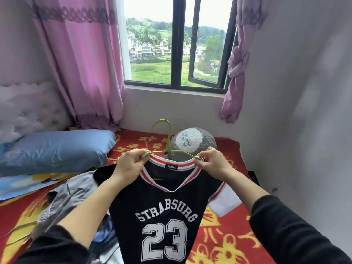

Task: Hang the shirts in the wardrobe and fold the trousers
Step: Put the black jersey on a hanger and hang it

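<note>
left hand (131,164): fingers curling, pinching the collar's left edge together with the left end of the hanger (166,139)
right hand (211,164): fingers curling, pinching the collar's right edge at the hanger's other end
shirt (162,216): black jersey with red-white collar trim and "STRABSURG 23" on the front; hanging from both hands above the bed (228,235), front facing the camera
hanger: green wire, hook pointing up and left, both arms running into the neck opening
white sleeve (225,203): sticking out on the shirt's right side
grey garment (66,197): lying crumpled on the bed, left of the shirt
bed: wearing a red cover with yellow pattern
pillow (55,149): blue, lying at the left by the padded headboard (28,111)
plush toy (192,143): grey-white, sitting just behind the hanger
window (177,44): standing behind the bed, pink curtains (85,63) hanging either side
</note>
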The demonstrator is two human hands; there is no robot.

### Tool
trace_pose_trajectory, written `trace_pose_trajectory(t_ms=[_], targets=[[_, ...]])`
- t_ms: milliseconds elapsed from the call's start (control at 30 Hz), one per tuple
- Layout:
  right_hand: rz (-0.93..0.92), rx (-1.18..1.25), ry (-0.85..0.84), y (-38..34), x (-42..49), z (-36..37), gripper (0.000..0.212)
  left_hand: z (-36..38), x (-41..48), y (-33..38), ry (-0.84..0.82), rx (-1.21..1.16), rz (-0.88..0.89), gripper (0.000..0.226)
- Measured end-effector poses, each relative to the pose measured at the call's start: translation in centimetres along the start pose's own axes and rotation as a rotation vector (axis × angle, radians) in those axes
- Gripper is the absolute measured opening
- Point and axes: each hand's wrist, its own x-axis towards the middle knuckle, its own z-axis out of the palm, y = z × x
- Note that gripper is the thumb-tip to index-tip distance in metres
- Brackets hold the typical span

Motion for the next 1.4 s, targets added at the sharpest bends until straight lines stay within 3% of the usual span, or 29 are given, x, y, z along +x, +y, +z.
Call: trace_pose_trajectory(t_ms=[167, 267, 400, 533, 633, 867, 1100, 1267, 1400], targets=[[-0.168, -0.139, 0.132, -4.0, 2.5, -0.6, 0.023, -5.2, -0.1, 0.1, 0.076, -0.007, -0.024, 0.009], [-0.211, -0.044, 0.237, -7.0, 3.8, -1.7, 0.022, -9.3, -0.8, 0.1, 0.090, 0.028, -0.055, 0.011], [-0.331, 0.027, 0.237, -10.7, 4.6, -2.4, 0.021, -13.3, -3.5, 0.4, 0.111, 0.070, -0.093, 0.024], [-0.448, 0.089, 0.270, -14.0, 4.3, -1.7, 0.018, -15.3, -6.2, 1.2, 0.304, 0.063, -0.143, 0.015], [-0.490, 0.133, 0.205, -15.5, 3.2, -0.1, 0.018, -16.3, -8.8, 1.7, 0.408, 0.111, -0.191, 0.027], [-0.643, 0.288, 0.049, -20.8, -1.1, 4.0, 0.018, -19.4, -16.3, 2.9, 0.557, 0.203, -0.277, 0.029], [-0.732, 0.202, -0.051, -27.5, -4.5, 7.7, 0.033, -26.8, -26.6, 2.2, 0.750, 0.273, -0.363, 0.025], [-0.891, 0.259, -0.086, -35.9, -9.1, 13.1, 0.028, -32.6, -34.2, 0.8, 0.852, 0.258, -0.415, 0.027], [-1.103, 0.200, -0.063, -45.5, -15.2, 17.9, 0.039, -37.5, -40.8, -0.9, 0.910, 0.247, -0.449, 0.027]])
